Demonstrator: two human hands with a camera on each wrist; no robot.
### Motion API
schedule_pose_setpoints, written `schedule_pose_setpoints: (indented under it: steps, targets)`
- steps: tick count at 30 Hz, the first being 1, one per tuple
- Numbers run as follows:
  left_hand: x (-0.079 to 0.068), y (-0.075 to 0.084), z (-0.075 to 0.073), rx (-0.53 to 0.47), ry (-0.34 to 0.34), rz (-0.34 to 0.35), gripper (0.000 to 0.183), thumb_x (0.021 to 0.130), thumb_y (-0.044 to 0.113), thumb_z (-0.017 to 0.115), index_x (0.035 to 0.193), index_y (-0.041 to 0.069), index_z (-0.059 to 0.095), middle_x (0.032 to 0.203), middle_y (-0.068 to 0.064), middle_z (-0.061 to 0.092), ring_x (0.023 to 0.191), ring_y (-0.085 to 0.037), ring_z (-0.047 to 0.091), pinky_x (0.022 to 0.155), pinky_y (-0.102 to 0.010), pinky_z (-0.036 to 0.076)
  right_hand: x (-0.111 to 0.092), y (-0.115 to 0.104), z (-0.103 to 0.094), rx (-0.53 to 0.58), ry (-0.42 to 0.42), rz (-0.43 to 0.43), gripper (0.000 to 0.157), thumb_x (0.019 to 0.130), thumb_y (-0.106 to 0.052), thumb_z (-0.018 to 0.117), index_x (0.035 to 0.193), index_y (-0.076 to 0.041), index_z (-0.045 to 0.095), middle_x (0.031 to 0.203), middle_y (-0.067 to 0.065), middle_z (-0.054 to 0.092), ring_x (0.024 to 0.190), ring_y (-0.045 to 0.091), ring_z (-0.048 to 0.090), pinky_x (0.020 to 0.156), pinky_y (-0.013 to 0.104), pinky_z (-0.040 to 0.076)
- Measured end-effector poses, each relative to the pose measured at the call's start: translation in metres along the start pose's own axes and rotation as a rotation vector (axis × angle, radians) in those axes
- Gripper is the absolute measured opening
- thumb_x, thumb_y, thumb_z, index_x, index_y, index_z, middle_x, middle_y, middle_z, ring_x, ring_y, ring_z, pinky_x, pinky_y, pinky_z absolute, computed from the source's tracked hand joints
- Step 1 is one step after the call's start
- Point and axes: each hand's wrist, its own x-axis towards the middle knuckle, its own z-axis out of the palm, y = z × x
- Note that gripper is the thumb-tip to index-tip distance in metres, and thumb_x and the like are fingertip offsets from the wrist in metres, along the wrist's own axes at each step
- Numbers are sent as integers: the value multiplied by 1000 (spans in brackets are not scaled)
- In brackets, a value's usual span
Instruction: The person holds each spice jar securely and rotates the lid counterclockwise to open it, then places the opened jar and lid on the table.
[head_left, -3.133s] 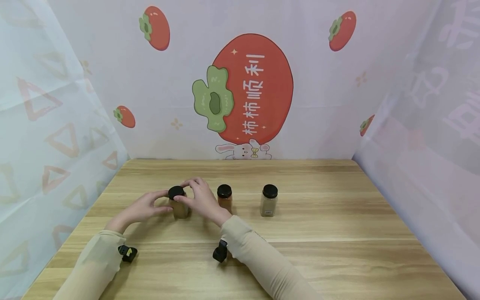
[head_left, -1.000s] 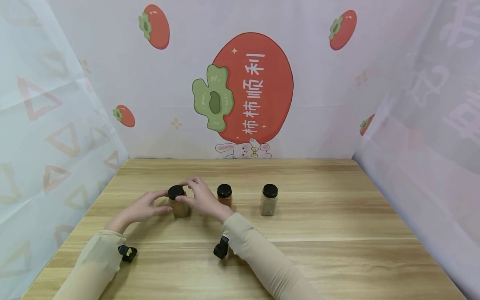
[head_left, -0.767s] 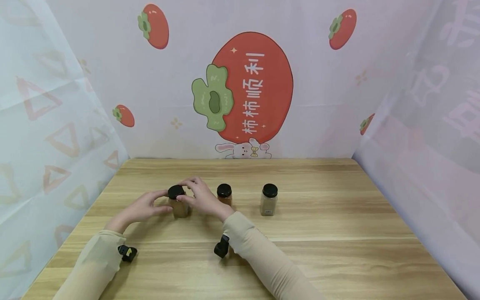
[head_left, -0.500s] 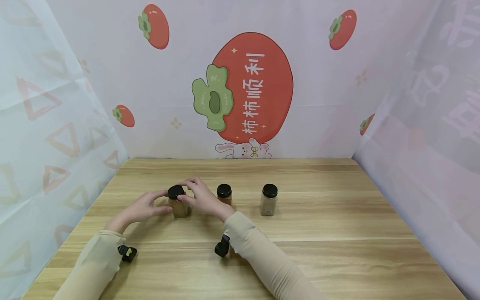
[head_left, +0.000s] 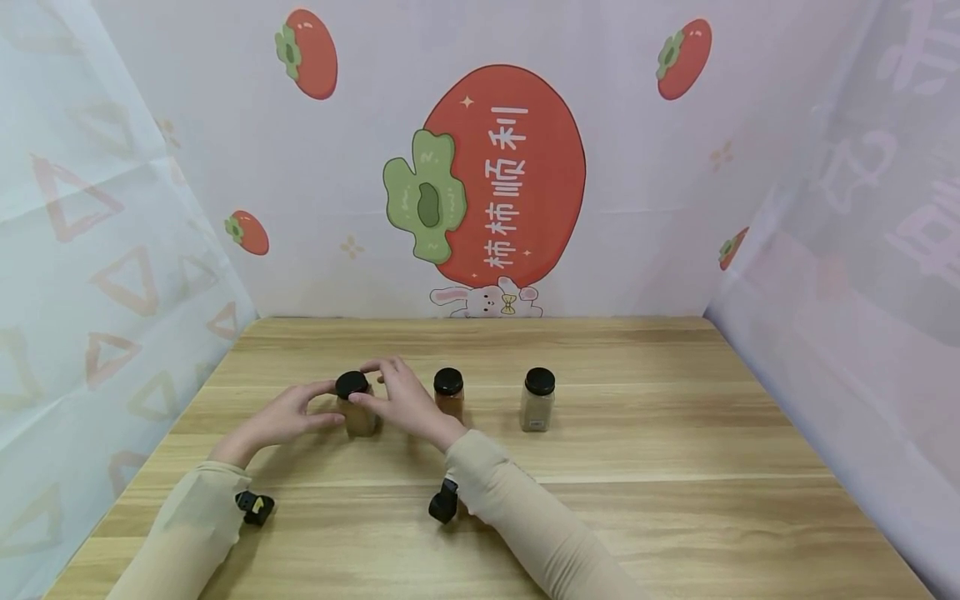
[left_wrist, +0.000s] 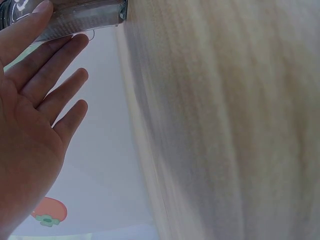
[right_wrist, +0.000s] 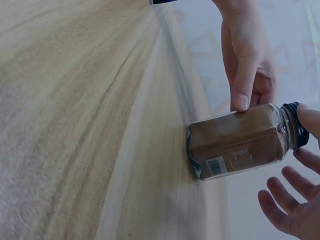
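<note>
A clear spice jar [head_left: 361, 419] of brown powder stands upright on the left part of the table, capped by a black lid [head_left: 352, 384]. My left hand [head_left: 288, 414] grips its body from the left; the right wrist view shows that thumb along the jar's side [right_wrist: 235, 142]. From the right, my right hand [head_left: 405, 404] pinches the lid [right_wrist: 301, 125] between thumb and forefinger, its other fingers spread apart. Clear threaded neck shows just under the lid. In the left wrist view, only the lower part of the jar [left_wrist: 82, 17] appears, at the top edge.
A black-capped jar of orange-brown powder [head_left: 450, 405] stands right beside my right hand, partly covered by it. Farther right is a jar of pale powder [head_left: 537, 410]. The wooden table [head_left: 660, 467] is bounded by printed cloth walls [head_left: 637, 250] behind and at both sides.
My right thumb and fingers have shifted slightly about the lid, and the right wrist has lowered a little. The left hand and the jar stay in place.
</note>
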Motion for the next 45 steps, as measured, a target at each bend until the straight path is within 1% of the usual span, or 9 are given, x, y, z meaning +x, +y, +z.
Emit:
schedule_pose_setpoints:
  steps: [6,10,18,24,31,37,41,45]
  targets:
    - [-1,5,-1,-1,3,6,58,88,31,67,136,4,49,136,-19,53,128,-44,44,101,-65,35,2,-1,6,-51,66,14,52,85,-53,61,125,-21,52,127,3,50,110,15,54,84,24,49]
    - [-1,6,-1,1,2,6,58,88,31,67,136,5,49,136,-19,53,128,-44,44,101,-65,35,2,0,8,-60,81,12,51,85,-52,62,124,-21,54,128,2,50,110,15,55,86,24,49]
    - [0,1,1,8,8,11,59,88,35,67,136,5,50,136,-18,53,128,-44,44,101,-65,35,1,0,5,-71,49,-5,49,87,-52,59,126,-22,53,129,1,49,112,13,53,91,25,48]
    - [-1,3,1,-1,4,-2,60,88,34,67,136,4,49,136,-19,52,128,-44,43,100,-66,35,2,2,4,-84,35,-18,49,88,-52,57,127,-22,53,128,1,49,112,13,51,92,26,48]
    - [0,0,1,-3,6,-9,63,87,36,67,137,4,48,138,-19,51,129,-45,42,101,-66,35,2,2,5,-80,47,-14,51,87,-53,58,126,-21,54,129,1,49,112,13,52,92,26,48]
    - [-1,2,1,-5,5,-12,64,87,37,67,137,4,47,138,-20,51,128,-45,42,100,-66,35,3,2,7,-93,62,-12,52,85,-55,60,125,-21,55,129,0,50,111,13,52,91,27,49]
    - [-1,1,1,-10,0,-17,63,87,37,67,138,4,47,138,-18,51,129,-44,42,101,-66,34,4,2,5,-101,36,-33,52,87,-53,58,128,-21,54,132,2,48,114,15,51,95,29,47]
    - [-1,1,1,0,0,-15,63,88,36,67,138,4,47,138,-19,51,129,-45,42,101,-66,34,6,3,1,-102,-12,-65,49,91,-49,56,131,-20,53,135,4,47,119,17,48,99,31,46]
